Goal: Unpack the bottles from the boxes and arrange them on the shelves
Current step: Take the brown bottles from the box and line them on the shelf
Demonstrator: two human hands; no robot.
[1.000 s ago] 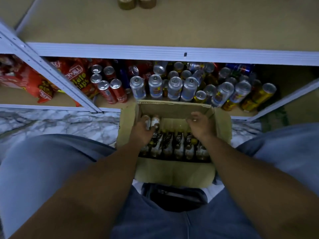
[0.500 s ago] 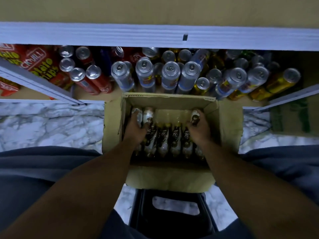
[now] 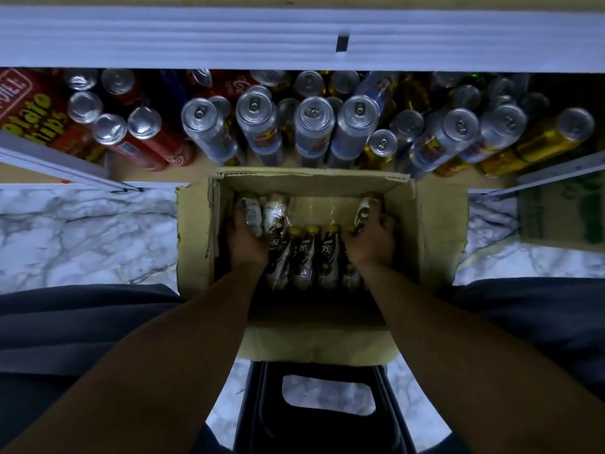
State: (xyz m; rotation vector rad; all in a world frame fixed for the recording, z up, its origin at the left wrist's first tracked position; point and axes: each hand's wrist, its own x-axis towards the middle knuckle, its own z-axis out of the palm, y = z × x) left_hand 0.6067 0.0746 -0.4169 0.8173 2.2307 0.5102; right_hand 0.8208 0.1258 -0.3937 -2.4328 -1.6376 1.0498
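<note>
Inside box (image 3: 196, 240), left hand (image 3: 247, 242) gripping two bottles (image 3: 251, 209), right hand (image 3: 368, 245) gripping one bottle (image 3: 365, 208)

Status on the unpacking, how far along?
Done: box is open, and its far middle holds no bottles. In hand: left hand grips the far-left bottles, right hand grips the far-right bottle, none lifted out yet. Left: the yellow-capped row; no such bottle shows among the cans on the shelf.

box (image 3: 196, 231): top open | near row: bottles (image 3: 306, 253) packed tight | far row: bare gap mid, left hand (image 3: 247, 240) and right hand (image 3: 370, 244) grip bottles at its corners | behind box: cans (image 3: 314, 126) crowd shelf (image 3: 137, 173) | above cans: rail (image 3: 196, 37) overhangs | left of box: open floor (image 3: 82, 231)
</note>
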